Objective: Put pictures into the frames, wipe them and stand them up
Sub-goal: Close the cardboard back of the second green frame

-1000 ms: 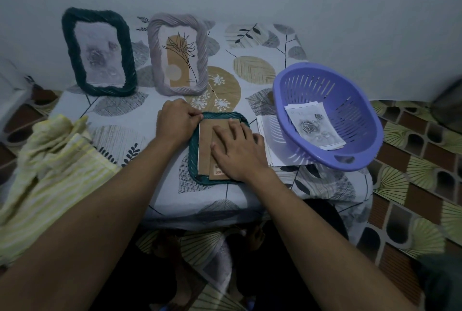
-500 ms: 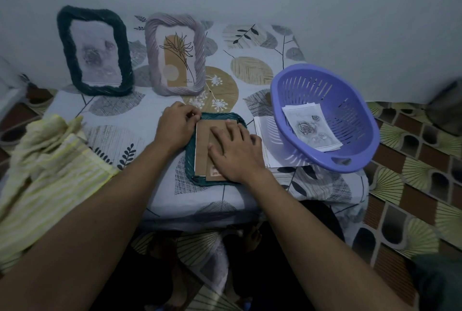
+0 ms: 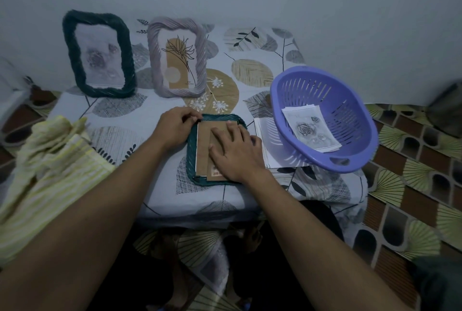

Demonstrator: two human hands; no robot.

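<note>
A teal frame lies face down near the table's front edge, its brown cardboard backing facing up. My right hand presses flat on the backing with fingers spread. My left hand has its fingers curled at the frame's upper left corner, touching the rim. Two filled frames stand against the wall: a dark green frame on the left and a mauve frame with a flower drawing beside it. A rose picture lies in the purple basket.
A yellow striped cloth lies at the table's left edge. White sheets sit under the basket's left side. The table has a leaf-print cover, with a grey wall behind and patterned floor on the right.
Little has moved. My left hand's fingers have shifted slightly along the teal frame's upper left corner, while my right hand stays pressed on the backing.
</note>
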